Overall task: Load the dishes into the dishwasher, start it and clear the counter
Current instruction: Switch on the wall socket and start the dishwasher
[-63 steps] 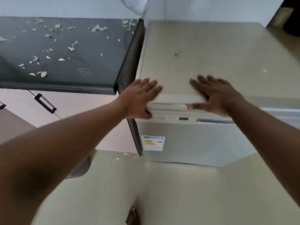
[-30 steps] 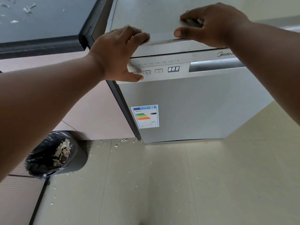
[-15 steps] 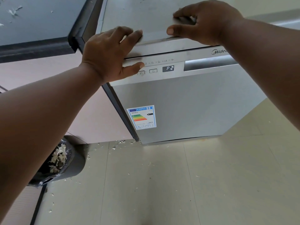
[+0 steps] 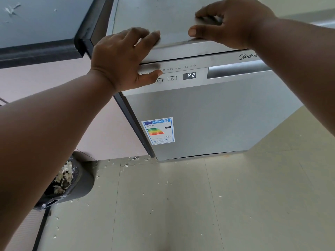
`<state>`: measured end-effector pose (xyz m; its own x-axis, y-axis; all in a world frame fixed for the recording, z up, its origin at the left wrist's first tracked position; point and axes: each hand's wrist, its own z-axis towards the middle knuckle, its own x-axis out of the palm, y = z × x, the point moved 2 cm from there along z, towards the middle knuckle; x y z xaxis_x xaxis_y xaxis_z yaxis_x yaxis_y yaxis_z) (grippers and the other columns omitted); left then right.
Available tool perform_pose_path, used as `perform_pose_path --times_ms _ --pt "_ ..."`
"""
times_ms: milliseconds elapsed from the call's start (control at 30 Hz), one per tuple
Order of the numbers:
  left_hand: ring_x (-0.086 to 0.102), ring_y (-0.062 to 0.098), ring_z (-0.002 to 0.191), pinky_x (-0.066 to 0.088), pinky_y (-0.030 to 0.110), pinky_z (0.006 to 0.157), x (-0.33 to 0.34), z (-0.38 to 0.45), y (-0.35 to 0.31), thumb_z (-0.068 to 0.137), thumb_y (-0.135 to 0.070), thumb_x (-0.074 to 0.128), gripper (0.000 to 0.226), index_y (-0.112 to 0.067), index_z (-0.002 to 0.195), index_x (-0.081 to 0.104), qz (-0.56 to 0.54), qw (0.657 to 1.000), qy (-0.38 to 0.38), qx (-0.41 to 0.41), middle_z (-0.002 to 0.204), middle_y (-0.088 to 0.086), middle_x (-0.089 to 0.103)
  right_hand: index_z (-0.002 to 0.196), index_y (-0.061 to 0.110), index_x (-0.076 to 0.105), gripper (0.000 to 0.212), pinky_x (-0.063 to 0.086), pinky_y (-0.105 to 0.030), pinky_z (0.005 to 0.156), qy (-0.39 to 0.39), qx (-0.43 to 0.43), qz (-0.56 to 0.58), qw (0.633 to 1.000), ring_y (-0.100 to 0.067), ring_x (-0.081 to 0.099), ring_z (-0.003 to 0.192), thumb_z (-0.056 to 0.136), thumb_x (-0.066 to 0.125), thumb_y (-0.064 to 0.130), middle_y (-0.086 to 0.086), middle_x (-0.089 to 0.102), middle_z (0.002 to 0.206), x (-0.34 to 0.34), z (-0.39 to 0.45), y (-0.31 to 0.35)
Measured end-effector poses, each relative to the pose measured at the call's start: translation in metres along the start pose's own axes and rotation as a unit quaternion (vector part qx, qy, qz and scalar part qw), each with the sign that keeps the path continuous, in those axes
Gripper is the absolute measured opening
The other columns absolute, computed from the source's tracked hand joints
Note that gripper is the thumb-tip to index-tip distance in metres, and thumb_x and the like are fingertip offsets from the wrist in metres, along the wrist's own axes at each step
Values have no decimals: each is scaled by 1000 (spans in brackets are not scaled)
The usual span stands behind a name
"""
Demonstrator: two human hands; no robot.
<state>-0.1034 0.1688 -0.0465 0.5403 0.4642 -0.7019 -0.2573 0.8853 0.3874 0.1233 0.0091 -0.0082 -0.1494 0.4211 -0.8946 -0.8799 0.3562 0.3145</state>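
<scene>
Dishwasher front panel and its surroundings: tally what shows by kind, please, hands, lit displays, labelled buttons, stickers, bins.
Hands: 2, left hand and right hand
Lit digital display reading P2: 1
Square silver panel buttons: 2, P button and clock button
Blue-and-white energy-rating sticker: 1
Dark round waste bin: 1
Total: 7

Silver dishwasher [image 4: 217, 115] stands shut beside the counter [image 4: 36, 24], display reading P2.

The dishwasher [image 4: 217, 113] under my hands has a brushed, satin metal front, with a shinier metal handle recess [image 4: 237, 70] and a glossy paper energy label [image 4: 158, 130]. Beside it, the counter [image 4: 38, 24] looks matt grey and smooth; the floor tiles [image 4: 181, 205] have a dull sheen.
</scene>
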Motion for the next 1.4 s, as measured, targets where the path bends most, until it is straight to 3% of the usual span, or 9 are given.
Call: perform_pose_path --times_ms 233,333,400,467,633,767,967,1167,1400 --pt "64 33 100 48 40 64 -2 2 -2 101 -49 32 52 -18 140 47 10 1000 -4 2 126 8 60 132 48 44 74 41 -38 89 11 -6 -16 1000 -21 56 116 73 30 89 16 61 128 -1 3 -1" --pt "62 35 109 50 43 70 -5 0 -4 103 -44 29 50 -17 142 46 0 1000 12 6 131 10 58 114 48 52 54 45 -40 85 39 -4 -28 999 -25 60 99 79 29 81 13 67 104 2 -1 -4" --pt "58 36 116 51 46 77 -7 1 -5 104 -43 25 49 -20 144 43 -14 1000 27 -9 136 9 56 101 34 55 58 45 -42 85 78 18 -4 997 -27 60 91 78 28 81 4 64 94 8 1 -5" --pt "55 36 122 50 46 83 -8 2 -3 104 -42 22 49 -23 145 41 -19 999 37 -25 140 6 54 104 25 54 66 44 -44 91 75 27 10 997 -29 60 97 78 28 80 -3 65 106 9 5 -6" --pt "56 40 120 50 45 86 -10 6 -2 104 -37 28 48 -18 142 48 -21 999 36 -12 139 9 56 129 40 43 53 45 -41 91 37 -31 -47 998 -31 60 108 84 32 68 3 65 120 -5 8 -1" --pt "59 42 115 54 48 85 -7 6 -2 103 -35 32 46 -16 140 52 -36 999 38 -12 136 11 58 139 37 41 59 40 -43 100 67 -42 -69 994 -36 52 121 88 30 64 -5 54 137 -4 10 -1" --pt "63 41 109 55 43 79 -13 7 -2 101 -33 38 44 -16 136 56 -24 999 35 -3 130 10 62 143 41 36 63 32 -42 111 89 -33 -78 992 -33 42 134 85 27 67 -2 42 151 -2 14 -4" --pt "61 41 112 54 45 85 -14 9 -3 99 -30 40 43 -15 136 56 -48 997 67 -4 133 11 61 147 32 36 65 20 -37 116 103 -56 -91 989 -18 29 144 89 27 60 6 34 155 -4 14 -1" --pt "54 42 123 48 47 94 -21 12 -1 99 -31 36 48 -12 141 50 -79 988 129 -7 141 14 53 149 35 30 68 16 -36 116 128 -38 -100 986 -13 23 146 87 25 62 12 27 158 -3 15 0"
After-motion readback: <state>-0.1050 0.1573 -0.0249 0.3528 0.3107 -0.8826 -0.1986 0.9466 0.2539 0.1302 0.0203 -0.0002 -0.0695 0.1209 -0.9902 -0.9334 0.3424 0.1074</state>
